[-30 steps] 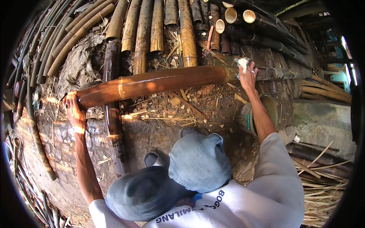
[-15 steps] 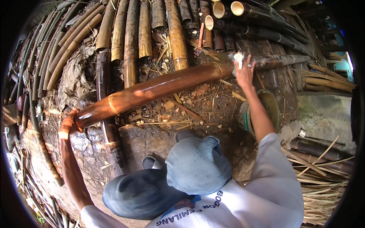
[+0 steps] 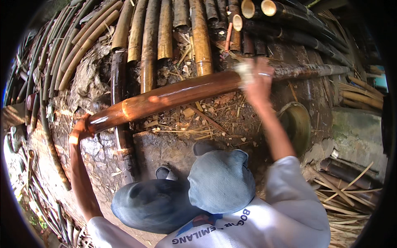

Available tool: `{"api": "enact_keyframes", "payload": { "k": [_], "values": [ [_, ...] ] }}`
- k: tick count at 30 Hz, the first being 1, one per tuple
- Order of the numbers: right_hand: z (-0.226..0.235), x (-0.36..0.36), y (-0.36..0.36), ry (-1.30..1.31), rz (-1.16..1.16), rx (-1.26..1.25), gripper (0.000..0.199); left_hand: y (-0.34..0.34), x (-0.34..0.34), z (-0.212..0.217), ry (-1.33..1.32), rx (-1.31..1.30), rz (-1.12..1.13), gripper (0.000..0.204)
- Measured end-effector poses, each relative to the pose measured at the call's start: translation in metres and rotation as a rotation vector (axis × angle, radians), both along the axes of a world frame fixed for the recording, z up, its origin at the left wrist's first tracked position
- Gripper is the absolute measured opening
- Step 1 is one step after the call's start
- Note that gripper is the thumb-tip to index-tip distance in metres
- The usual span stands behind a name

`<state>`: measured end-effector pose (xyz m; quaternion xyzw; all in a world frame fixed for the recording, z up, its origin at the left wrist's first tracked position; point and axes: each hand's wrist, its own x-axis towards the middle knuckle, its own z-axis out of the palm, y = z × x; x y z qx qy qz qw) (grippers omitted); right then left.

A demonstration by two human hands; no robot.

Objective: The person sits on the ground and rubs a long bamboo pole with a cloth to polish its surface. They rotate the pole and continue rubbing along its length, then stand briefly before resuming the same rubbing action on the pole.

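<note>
A thick, wet, reddish-brown bamboo pole [image 3: 173, 97] lies slanting across in front of me, its dark, thinner part running off to the far right. My left hand [image 3: 82, 126] is closed around its near left end. Further along, my right hand [image 3: 259, 84] presses a white wad of cloth or fibre [image 3: 245, 73] onto the pole's upper side. That hand is smeared by motion, and the wad's exact kind is unclear. Beneath the pole's left part runs a dark bamboo piece [image 3: 118, 78].
Several bamboo poles [image 3: 201, 41] lie side by side beyond, and dark ones with cut pale ends [image 3: 268, 7] are stacked at far right. A bucket [image 3: 304, 124] stands right of my right forearm. Split strips [image 3: 343, 198] pile at lower right. Green, curved stalks [image 3: 45, 74] lie at left.
My right hand has slid the white wad leftward along the pole. My left hand keeps its hold on the end. The whole view has shifted slightly.
</note>
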<state>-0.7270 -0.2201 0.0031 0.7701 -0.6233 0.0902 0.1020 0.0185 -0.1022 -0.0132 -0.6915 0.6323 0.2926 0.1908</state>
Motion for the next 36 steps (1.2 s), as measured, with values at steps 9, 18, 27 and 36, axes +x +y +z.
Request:
{"api": "enact_keyframes", "payload": {
  "k": [9, 18, 27, 36],
  "values": [
    [-0.028, 0.215, 0.042, -0.484, 0.408, 0.24, 0.062, -0.073, -0.046, 0.012, -0.583, 0.456, -0.04, 0.122],
    [-0.027, 0.065, -0.042, -0.54, -0.049, 0.215, 0.042, -0.075, -0.226, 0.075, 0.169, -0.132, -0.221, 0.131],
    [-0.014, 0.102, -0.083, -0.777, -0.104, 0.372, 0.038, -0.141, -0.303, -0.009, -0.225, -0.636, -0.321, 0.112],
    [0.0, 0.109, 0.005, -0.433, 0.353, -0.15, 0.048, -0.026, -0.25, 0.081, -0.114, -0.662, -0.327, 0.106]
  ]
}}
